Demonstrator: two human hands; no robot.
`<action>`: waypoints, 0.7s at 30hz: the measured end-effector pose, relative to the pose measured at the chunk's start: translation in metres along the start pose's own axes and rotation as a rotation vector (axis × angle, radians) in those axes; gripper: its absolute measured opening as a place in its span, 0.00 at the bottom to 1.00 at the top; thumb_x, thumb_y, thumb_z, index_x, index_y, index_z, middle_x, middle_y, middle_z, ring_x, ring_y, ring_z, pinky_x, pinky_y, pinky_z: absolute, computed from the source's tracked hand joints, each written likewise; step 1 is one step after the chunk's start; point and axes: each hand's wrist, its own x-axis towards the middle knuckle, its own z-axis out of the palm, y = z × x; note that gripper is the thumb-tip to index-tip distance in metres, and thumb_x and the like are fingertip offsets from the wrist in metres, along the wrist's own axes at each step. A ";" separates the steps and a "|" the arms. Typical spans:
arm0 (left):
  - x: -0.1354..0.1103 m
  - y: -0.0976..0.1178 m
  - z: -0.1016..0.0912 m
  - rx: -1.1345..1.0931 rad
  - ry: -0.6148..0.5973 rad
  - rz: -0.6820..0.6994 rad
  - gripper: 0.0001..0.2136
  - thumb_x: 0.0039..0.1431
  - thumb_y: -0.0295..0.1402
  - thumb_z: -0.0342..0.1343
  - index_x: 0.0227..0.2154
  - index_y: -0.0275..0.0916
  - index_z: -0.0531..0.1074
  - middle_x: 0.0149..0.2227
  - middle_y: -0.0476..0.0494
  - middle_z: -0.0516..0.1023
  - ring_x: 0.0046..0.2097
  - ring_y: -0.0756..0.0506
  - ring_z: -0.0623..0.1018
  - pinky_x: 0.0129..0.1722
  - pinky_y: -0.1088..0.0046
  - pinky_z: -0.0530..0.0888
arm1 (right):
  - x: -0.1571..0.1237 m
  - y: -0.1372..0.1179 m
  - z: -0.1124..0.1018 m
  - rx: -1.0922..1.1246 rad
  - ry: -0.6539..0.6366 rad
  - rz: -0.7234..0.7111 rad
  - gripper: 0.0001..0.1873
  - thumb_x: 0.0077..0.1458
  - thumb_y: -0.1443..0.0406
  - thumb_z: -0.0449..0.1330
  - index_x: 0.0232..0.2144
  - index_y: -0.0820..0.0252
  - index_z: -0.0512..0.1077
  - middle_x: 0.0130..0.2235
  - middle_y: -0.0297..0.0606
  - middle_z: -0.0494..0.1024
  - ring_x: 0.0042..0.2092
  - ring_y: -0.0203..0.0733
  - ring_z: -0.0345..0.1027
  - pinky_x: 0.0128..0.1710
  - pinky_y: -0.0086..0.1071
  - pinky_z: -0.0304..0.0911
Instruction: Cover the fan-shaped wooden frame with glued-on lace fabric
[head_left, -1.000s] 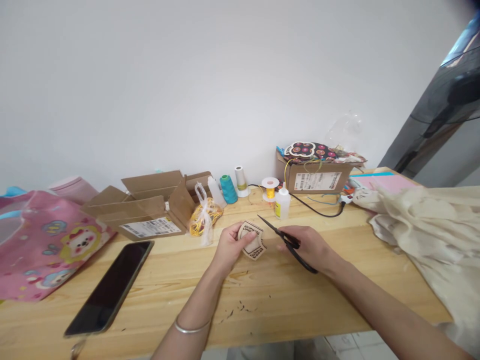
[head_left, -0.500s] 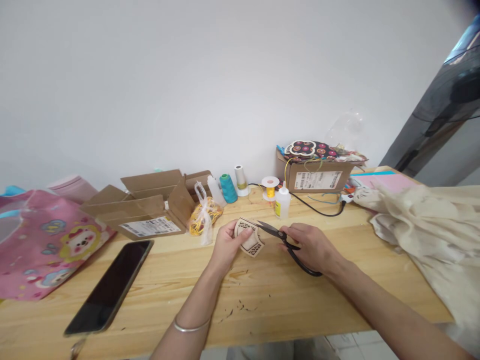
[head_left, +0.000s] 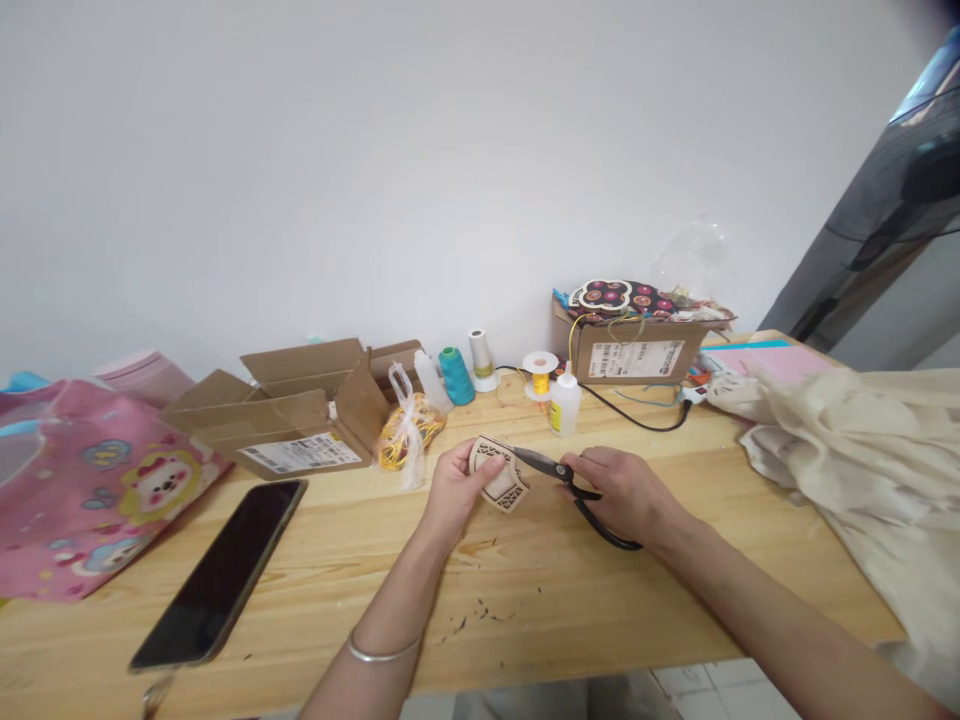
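Note:
My left hand point(head_left: 456, 488) pinches a small fan-shaped wooden piece point(head_left: 504, 490) with dark cut-out patterns, thumb on its face. In my right hand point(head_left: 619, 492) is a pair of black-handled scissors point(head_left: 559, 470), fingers wrapped around the handles. The scissor tips touch or overlap the upper right edge of the wooden piece; I cannot tell which. The blades look closed or nearly so. Below the hands, dark scraps point(head_left: 480, 612) lie scattered on the wooden table point(head_left: 360, 620).
Behind the hands stand a glue bottle point(head_left: 565, 408), a yellow ribbon spool point(head_left: 540, 376) and a teal thread cone point(head_left: 456, 377). Cardboard boxes point(head_left: 300, 420) sit at the back. A phone point(head_left: 221, 572) and pink bag point(head_left: 112, 490) lie left, cream cloth point(head_left: 862, 450) right.
The scissor blades have drawn together, and their tips have shifted slightly at the wooden piece's edge. Both hands stay almost in place.

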 end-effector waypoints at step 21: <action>0.001 0.001 0.001 0.037 -0.020 0.018 0.10 0.42 0.33 0.62 0.27 0.34 0.72 0.25 0.48 0.75 0.26 0.52 0.72 0.28 0.77 0.69 | 0.004 0.003 -0.006 0.243 -0.080 0.031 0.18 0.46 0.57 0.58 0.39 0.60 0.67 0.31 0.39 0.70 0.33 0.40 0.63 0.32 0.30 0.59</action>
